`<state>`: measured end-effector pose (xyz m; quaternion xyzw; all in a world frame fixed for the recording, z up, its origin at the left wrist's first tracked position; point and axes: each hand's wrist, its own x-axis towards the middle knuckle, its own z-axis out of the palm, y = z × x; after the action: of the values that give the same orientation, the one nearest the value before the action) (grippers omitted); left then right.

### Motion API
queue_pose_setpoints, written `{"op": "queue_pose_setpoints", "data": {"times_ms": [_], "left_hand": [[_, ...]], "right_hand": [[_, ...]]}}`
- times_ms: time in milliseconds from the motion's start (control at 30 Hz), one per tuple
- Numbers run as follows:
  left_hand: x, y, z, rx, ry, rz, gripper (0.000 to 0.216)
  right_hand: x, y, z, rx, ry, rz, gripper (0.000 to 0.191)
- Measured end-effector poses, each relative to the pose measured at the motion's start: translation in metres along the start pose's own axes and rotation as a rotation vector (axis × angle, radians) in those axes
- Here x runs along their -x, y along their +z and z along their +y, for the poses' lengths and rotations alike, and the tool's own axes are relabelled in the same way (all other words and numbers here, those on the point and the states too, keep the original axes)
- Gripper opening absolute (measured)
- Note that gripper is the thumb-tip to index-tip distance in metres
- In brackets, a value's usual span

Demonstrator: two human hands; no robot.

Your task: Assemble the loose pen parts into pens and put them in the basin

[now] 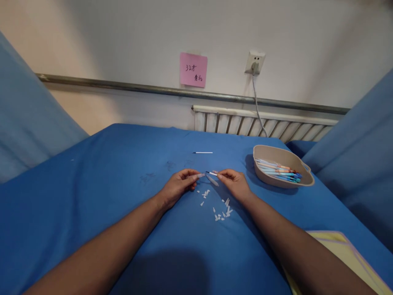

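Observation:
My left hand (181,185) pinches a small whitish piece (201,175) between thumb and fingers; it looks like a pen part, though its exact shape is hard to make out. Facing it, my right hand (233,182) grips a white pen refill (212,174) whose dark tip points left, close to that piece. Just below the refill a translucent pen barrel (213,180) slants down to the right. Nearer to me, several small white cone-shaped tips (227,213) are scattered on the blue cloth (141,246). Beyond my hands lies another pen refill (203,153), its dark end to the left.
A beige basket (276,184) holding several pens (278,170) stands at the right. Yellow material (334,237) lies under my right forearm. Behind the table are a metal rail (135,86), a radiator (233,123) and a socket (255,63) with a cable. Blue curtains (27,110) hang at both sides.

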<state>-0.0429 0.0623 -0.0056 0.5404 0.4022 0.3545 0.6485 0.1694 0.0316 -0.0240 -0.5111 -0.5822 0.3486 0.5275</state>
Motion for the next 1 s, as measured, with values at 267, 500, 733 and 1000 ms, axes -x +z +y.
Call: {"op": "queue_pose_setpoints", "data": {"times_ms": [267, 500, 733, 1000], "left_hand": [[-0.0006, -0.0038, 0.0005, -0.037, 0.029, 0.047, 0.032], [-0.0024, -0.0042, 0.0023, -0.100, 0.037, 0.047, 0.033], [0.0006, -0.0039, 0.0059, -0.235, 0.066, 0.050, 0.035], [0.0052, 0.0026, 0.0072, -0.369, 0.077, 0.009, 0.037]], "right_hand": [[-0.0023, -0.0009, 0.0083, 0.076, -0.043, -0.017, 0.016], [-0.0031, -0.0033, 0.0103, 0.103, -0.071, -0.052, 0.015], [-0.0019, -0.0056, 0.0067, 0.160, -0.083, -0.082, 0.015], [0.0010, -0.0027, 0.0082, 0.149, -0.111, -0.201, 0.013]]}}
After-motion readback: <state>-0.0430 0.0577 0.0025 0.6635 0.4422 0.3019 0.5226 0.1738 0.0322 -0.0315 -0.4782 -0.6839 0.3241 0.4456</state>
